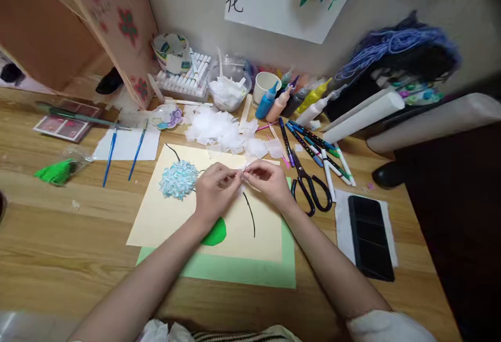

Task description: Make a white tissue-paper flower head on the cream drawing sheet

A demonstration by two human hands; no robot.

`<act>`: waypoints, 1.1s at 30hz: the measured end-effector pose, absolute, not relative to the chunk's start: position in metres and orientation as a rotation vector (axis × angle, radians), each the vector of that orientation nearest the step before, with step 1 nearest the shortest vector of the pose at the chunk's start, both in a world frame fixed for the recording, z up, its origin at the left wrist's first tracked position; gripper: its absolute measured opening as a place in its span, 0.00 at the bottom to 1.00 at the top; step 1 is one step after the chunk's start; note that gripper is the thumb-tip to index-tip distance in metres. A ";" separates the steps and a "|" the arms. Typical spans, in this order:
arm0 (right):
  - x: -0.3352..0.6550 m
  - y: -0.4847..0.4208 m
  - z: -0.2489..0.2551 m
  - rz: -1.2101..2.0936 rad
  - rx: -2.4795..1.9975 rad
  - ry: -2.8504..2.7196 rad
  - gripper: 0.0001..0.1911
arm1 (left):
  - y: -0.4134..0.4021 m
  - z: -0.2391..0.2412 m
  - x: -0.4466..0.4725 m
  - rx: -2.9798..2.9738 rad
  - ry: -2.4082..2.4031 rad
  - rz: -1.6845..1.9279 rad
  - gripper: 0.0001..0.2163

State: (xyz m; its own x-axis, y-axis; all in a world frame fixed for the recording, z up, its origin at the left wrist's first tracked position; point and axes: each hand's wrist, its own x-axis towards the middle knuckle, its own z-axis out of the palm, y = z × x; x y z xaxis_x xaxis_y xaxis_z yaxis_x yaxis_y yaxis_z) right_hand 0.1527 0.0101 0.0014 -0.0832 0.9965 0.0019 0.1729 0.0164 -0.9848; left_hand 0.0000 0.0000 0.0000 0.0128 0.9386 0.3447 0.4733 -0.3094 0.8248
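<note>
As the left hand (214,189) and right hand (268,181) meet, both pinching a white tissue scrap (242,175), scissors (311,189) lie at three o'clock, a paper flower (179,179) at nine.

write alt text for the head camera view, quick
The left hand and right hand pinch a small piece of white tissue paper between them over a cream paper sheet bearing a pale blue crumpled-tissue flower. A pile of white tissue squares and black-handled scissors lie nearby.
</note>
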 end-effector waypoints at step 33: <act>0.148 0.007 0.002 0.810 -1.369 -1.468 0.03 | -0.001 0.008 0.002 1.893 1.387 1.113 0.03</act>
State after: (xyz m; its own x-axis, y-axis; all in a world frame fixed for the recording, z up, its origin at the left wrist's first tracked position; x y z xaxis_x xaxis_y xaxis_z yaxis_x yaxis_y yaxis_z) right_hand 0.1482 0.0066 0.0018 0.0641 0.9791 0.1932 0.3587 0.1581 -0.9200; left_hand 0.0023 -0.0015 0.0084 0.1299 0.9441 0.3029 0.5006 -0.3262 0.8019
